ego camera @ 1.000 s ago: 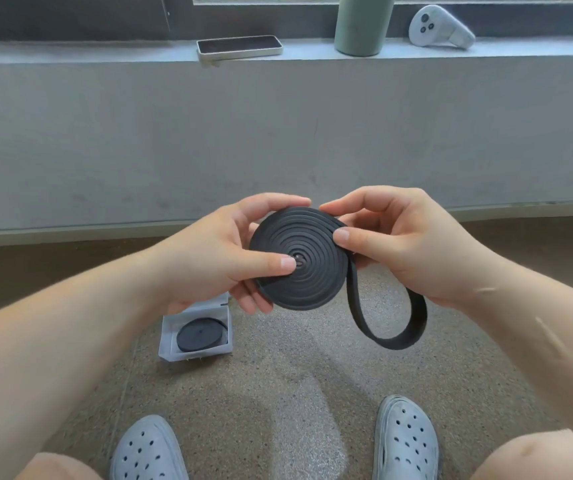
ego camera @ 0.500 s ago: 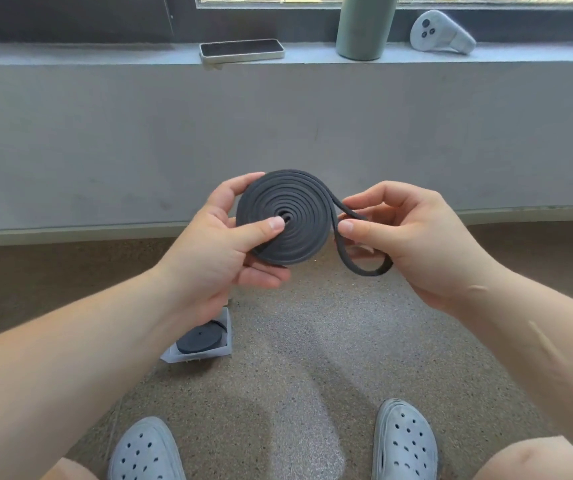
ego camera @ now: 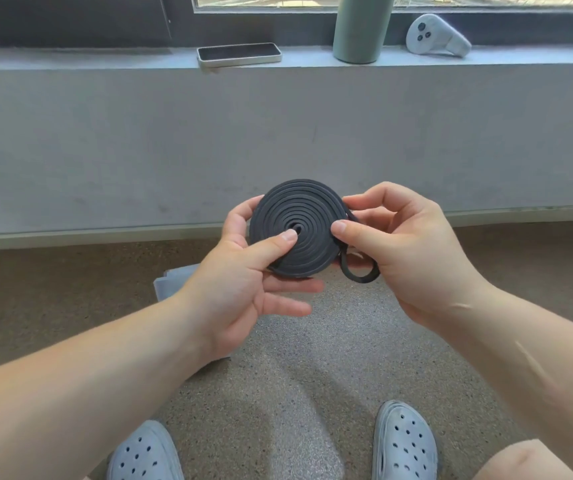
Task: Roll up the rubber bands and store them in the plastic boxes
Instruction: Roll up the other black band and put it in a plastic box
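Observation:
A black rubber band [ego camera: 300,209] is wound into a flat spiral disc in mid-air in front of me. My left hand [ego camera: 243,282] holds the disc, thumb pressed near its centre and fingers behind it. My right hand [ego camera: 413,251] pinches the band at the disc's right edge between thumb and forefinger. A small loose loop of the band hangs below that pinch. A clear plastic box [ego camera: 174,282] lies on the floor, mostly hidden behind my left wrist.
The speckled floor [ego camera: 295,393] lies below, with my two grey clogs [ego camera: 404,441] at the bottom. Ahead is a grey wall; on its ledge are a phone [ego camera: 240,53], a green bottle [ego camera: 361,29] and a white controller [ego camera: 437,36].
The spiral has grown as more band was wound on. The loose loop has shrunk from a long hanging loop to a small one. The box and its stored coil slid behind my left wrist.

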Action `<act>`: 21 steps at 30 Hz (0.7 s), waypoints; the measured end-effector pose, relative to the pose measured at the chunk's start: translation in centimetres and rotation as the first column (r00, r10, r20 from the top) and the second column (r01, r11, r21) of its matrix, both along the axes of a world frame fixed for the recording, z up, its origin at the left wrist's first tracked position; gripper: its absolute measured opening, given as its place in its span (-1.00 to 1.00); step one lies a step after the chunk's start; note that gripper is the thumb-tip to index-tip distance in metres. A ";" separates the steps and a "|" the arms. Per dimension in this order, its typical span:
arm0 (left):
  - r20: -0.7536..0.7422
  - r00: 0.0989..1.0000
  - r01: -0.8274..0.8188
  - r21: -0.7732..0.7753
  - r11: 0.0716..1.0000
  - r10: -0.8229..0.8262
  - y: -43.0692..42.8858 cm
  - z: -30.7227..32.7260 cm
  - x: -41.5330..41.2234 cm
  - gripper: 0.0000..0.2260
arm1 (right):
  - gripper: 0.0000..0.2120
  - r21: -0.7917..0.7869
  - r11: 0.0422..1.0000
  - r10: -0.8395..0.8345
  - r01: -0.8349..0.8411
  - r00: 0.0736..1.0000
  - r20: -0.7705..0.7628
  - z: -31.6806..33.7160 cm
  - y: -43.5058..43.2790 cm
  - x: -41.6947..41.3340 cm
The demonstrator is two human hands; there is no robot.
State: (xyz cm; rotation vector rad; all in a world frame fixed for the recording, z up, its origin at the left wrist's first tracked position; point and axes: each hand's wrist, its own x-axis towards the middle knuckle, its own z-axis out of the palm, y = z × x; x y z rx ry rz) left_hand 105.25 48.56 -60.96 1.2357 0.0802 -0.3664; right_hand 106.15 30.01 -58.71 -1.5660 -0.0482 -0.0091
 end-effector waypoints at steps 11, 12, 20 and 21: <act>0.224 0.914 0.162 0.565 0.809 -0.339 2.7 1.2 1.7 -0.50 | -0.83 -0.098 0.963 0.247 -0.251 0.968 -0.051 1.7 -2.9 1.2; 0.227 0.901 0.178 0.582 0.793 -0.369 2.8 1.3 1.7 -0.49 | -0.83 -0.097 0.959 0.263 -0.268 0.963 -0.059 1.7 -2.9 1.1; 0.210 0.928 0.196 0.428 0.883 -0.307 2.0 0.3 1.1 -0.43 | -0.84 -0.119 0.966 0.222 -0.228 0.973 -0.067 1.1 -2.4 1.2; 0.201 0.938 0.185 0.395 0.900 -0.281 1.8 0.2 1.1 -0.44 | -0.84 -0.113 0.975 0.187 -0.192 0.981 -0.053 1.0 -2.3 1.3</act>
